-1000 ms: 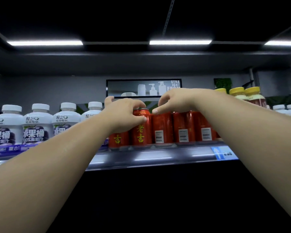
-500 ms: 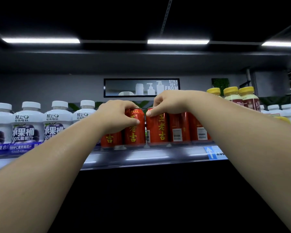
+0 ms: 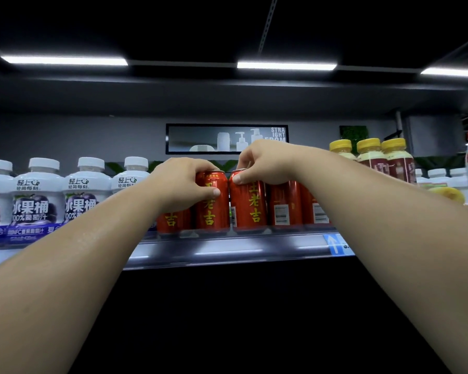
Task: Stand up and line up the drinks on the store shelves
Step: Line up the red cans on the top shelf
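Both arms are up at the shelf [image 3: 227, 251]. Our left hand [image 3: 183, 182] wraps round one red can [image 3: 214, 211], thumb across its front. Our right hand [image 3: 265, 164] pinches the top of the neighbouring can [image 3: 249, 209]. Both cans stand upright, side by side at the shelf's front edge. White bottles [image 3: 38, 195] are to their left, yellow-capped bottles [image 3: 370, 157] to their right.

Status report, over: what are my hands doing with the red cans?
Left hand grips one red can. Right hand pinches the neighbouring can at its rim. Two cans to its right show barcodes. Nothing in the way.
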Motion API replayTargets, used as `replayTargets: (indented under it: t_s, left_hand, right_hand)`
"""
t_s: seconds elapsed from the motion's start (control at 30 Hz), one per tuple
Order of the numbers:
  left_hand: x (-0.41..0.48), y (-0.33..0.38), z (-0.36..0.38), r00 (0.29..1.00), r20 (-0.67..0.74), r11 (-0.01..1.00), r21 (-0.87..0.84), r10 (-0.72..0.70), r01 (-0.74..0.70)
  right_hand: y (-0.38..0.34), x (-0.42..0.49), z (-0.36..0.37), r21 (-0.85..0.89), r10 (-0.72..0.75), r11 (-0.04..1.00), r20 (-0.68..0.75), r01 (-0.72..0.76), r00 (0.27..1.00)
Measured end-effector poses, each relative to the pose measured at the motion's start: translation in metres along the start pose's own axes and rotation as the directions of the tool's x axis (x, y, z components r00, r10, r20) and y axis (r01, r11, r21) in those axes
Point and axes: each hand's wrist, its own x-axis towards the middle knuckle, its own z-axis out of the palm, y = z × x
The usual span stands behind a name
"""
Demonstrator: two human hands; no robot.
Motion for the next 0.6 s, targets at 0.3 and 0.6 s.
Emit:
replayTargets:
  t_s: [0.3,0.6]
  left_hand:
    - [0.002,-0.004,0.000,1.000,-0.003,1.000,0.011,0.027,-0.027]
    - [0.005,-0.008,0.002,0.994,0.009,0.985,0.130,0.111,-0.111]
  right_hand:
    - [-0.002,0.001,0.006,-0.021,0.005,1.000,-0.045,-0.006,0.999]
    - [-0.014,0.000,0.004,-0.083,0.085,0.993,0.003,-0.085,0.996]
